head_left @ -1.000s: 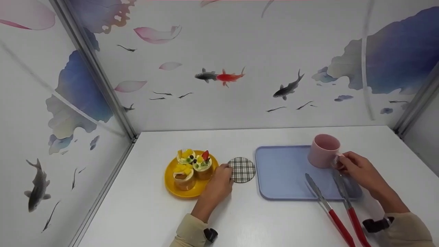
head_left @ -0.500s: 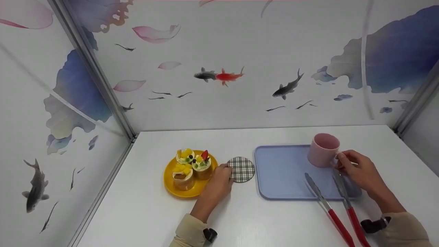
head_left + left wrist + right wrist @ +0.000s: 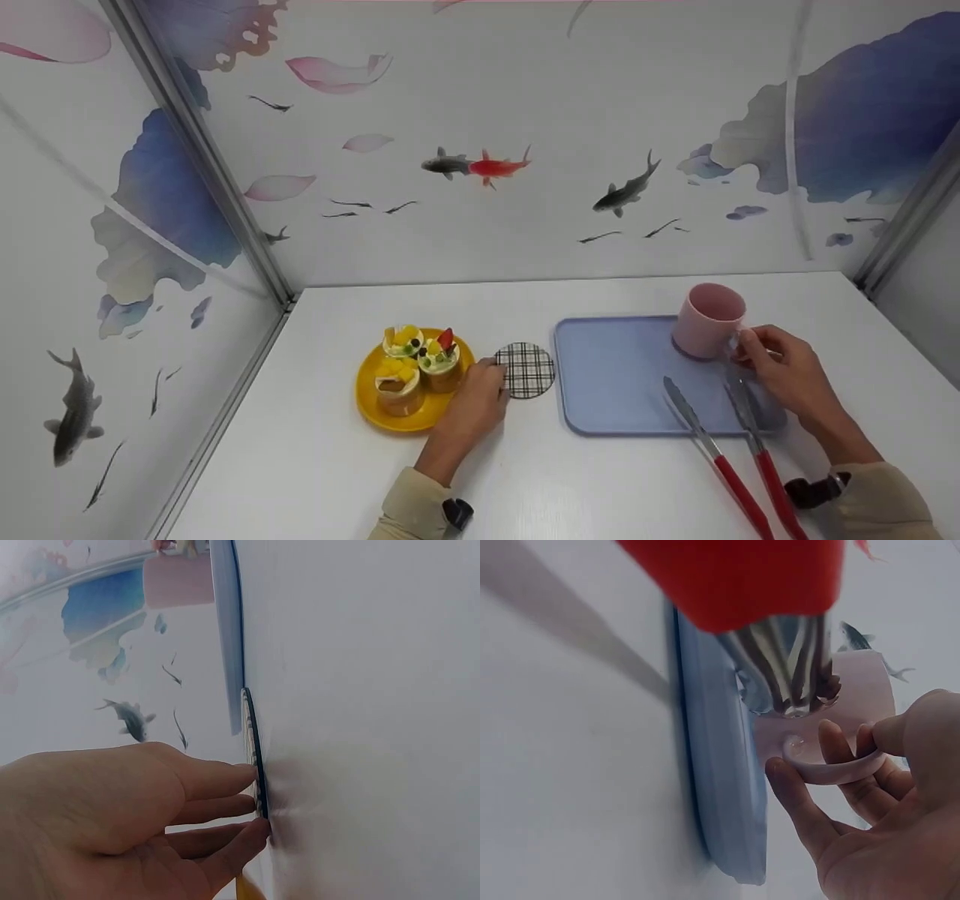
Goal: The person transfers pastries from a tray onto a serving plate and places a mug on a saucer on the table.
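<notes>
A pink mug (image 3: 703, 330) is at the tray's back right corner, its handle toward my right hand (image 3: 787, 371). The fingers and thumb of that hand hold the handle, as the right wrist view shows, where the mug (image 3: 870, 694) stands behind metal tongs. My left hand (image 3: 474, 397) grips the left edge of a round plaid coaster (image 3: 528, 370), which lies on the table. Seen edge-on in the left wrist view, the coaster (image 3: 253, 742) has thumb and fingertips at its rim.
A blue tray (image 3: 615, 375) lies right of the coaster. Tongs (image 3: 739, 484) with red handles rest spread over its front edge, below the right hand. Left of the left hand, a yellow plate (image 3: 369, 401) holds three fruit-topped cakes (image 3: 441, 364). White printed walls (image 3: 555, 240) border the table.
The mug has shifted slightly up and back and leans a little, with my right hand on its handle. My left hand stays at the coaster.
</notes>
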{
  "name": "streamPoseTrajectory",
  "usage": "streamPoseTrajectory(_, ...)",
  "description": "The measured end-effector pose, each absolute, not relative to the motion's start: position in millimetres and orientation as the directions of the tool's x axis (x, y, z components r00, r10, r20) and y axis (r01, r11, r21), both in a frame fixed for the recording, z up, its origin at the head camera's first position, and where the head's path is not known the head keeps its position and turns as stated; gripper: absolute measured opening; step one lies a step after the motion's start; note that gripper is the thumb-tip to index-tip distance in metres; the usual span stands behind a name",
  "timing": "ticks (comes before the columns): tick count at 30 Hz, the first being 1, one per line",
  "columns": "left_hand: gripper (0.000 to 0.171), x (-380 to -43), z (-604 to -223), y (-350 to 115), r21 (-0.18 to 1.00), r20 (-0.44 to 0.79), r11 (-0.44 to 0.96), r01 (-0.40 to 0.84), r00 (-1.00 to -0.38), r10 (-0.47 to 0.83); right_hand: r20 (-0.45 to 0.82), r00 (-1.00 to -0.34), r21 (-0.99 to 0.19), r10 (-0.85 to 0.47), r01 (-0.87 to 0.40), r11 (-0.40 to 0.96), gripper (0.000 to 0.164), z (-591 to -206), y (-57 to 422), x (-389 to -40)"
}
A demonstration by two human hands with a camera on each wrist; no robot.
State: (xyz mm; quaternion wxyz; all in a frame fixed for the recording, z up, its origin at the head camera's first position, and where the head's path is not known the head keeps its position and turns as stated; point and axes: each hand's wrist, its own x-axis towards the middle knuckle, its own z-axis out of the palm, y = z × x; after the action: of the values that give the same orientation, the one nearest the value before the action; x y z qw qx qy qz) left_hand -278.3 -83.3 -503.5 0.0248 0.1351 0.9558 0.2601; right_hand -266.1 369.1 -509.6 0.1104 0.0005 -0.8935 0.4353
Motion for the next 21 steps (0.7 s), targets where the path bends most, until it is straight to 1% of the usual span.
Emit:
streamPoseTrajectory(7, 0.036, -276.3, -502.8, -83.0, 0.514, -0.017, 0.834, 0.2, -0.97, 0.243, 0.219, -0.97, -0.778, 0.103, -0.11, 0.618, 0.049, -508.8, 368.9, -266.5)
streamPoseTrajectory(14, 0.037, -275.8, -503.0, -83.0, 0.518, -0.006, 0.83, 0.207, -0.969, 0.246, 0.232, -0.967, -0.779, 0.111, -0.116, 0.616, 0.047, -508.3, 370.3, -266.7)
streamPoseTrajectory(21, 0.038, -274.5, -502.8, -83.8, 0.493, -0.017, 0.843, 0.213, -0.967, 0.254, 0.268, -0.96, -0.792, 0.084, -0.17, 0.586, 0.041, -505.5, 372.0, -266.7)
